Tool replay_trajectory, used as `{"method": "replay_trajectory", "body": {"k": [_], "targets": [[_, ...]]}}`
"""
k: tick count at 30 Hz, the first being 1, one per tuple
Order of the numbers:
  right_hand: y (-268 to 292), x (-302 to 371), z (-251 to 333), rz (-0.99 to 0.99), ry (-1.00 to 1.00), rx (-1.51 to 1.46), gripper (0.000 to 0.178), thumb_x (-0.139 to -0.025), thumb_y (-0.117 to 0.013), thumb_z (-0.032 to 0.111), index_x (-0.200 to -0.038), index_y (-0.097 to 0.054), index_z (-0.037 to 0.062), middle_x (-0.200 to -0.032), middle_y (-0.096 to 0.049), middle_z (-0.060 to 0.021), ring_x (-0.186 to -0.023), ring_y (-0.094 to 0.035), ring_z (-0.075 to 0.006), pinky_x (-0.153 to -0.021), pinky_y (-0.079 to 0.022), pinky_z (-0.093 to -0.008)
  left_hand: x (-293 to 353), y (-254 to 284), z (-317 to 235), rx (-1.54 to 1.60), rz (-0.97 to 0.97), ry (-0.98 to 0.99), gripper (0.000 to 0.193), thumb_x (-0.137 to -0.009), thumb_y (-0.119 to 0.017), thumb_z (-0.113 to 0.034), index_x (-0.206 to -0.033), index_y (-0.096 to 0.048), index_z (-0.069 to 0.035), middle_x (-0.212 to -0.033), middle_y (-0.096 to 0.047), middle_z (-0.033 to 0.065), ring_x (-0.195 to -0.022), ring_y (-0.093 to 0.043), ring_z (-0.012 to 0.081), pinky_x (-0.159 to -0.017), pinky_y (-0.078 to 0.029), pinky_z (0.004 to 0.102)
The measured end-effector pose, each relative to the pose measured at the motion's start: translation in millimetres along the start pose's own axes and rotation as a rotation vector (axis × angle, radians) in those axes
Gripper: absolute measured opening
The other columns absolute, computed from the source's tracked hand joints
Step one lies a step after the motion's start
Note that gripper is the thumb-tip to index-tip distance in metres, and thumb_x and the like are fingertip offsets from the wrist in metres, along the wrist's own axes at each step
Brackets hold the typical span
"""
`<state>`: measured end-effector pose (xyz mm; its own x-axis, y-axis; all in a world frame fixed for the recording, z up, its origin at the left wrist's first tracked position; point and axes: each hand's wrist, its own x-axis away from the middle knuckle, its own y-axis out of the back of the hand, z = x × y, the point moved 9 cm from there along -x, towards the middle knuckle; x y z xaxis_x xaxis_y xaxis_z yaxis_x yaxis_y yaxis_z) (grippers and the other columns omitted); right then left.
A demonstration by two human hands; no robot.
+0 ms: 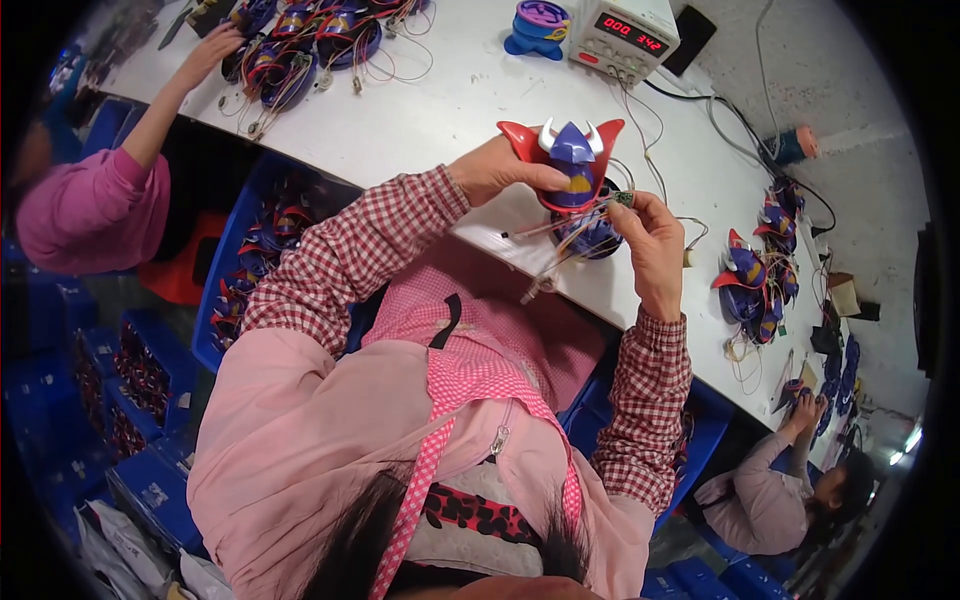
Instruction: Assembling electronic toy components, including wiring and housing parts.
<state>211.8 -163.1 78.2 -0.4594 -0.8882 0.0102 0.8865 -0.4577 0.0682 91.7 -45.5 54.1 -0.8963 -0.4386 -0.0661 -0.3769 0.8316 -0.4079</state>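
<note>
My left hand [505, 172] grips a toy figure's upper body [572, 160], purple and yellow with white horns and a red winged collar, above the table's front edge. Its thumb lies across the figure's front. Loose thin wires [560, 240] trail from the toy's underside, some with small connectors at their ends. A dark purple rounded part [598, 235] is just below the figure, partly hidden by the wires. Between thumb and fingertips, my right hand [652, 240] pinches a small green circuit board [624, 198] with wires attached.
A power supply [625, 40] with red digits stands at the far side, beside a blue tub [538, 28]. More wired toy figures [755, 270] lie to the right, others [300, 50] at the far left. Blue crates [225, 290] sit below the table. Co-workers sit at left [100, 210] and right [765, 490].
</note>
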Motion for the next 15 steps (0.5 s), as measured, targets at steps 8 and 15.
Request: {"method": "replay_trajectory", "body": {"k": [8, 15], "targets": [[42, -10, -43, -0.233, 0.124, 0.494, 0.023, -0.080, -0.068, 0.016, -0.087, -0.057, -0.0031, -0.082, -0.060, -0.0041, -0.067, -0.054, -0.0097, -0.060, -0.043, -0.0229, -9, 0, 33, 0.007, -0.111, -0.032, 0.048, -0.074, -0.074, -0.016, -0.115, -0.054, -0.001, -0.106, -0.062, 0.0059, -0.096, -0.058, 0.0142, -0.087, -0.045, 0.0286], [35, -22, -49, -0.312, 0.218, 0.703, 0.022, -0.081, -0.067, 0.016, -0.086, -0.053, -0.0010, -0.086, -0.057, -0.0039, -0.069, -0.052, -0.0090, -0.064, -0.044, -0.0209, 1, -1, 42, -0.702, -0.182, -0.081, 0.060, -0.070, -0.078, -0.027, -0.116, -0.052, 0.002, -0.106, -0.048, 0.0086, -0.100, -0.049, 0.0168, -0.089, -0.043, 0.0320]]}}
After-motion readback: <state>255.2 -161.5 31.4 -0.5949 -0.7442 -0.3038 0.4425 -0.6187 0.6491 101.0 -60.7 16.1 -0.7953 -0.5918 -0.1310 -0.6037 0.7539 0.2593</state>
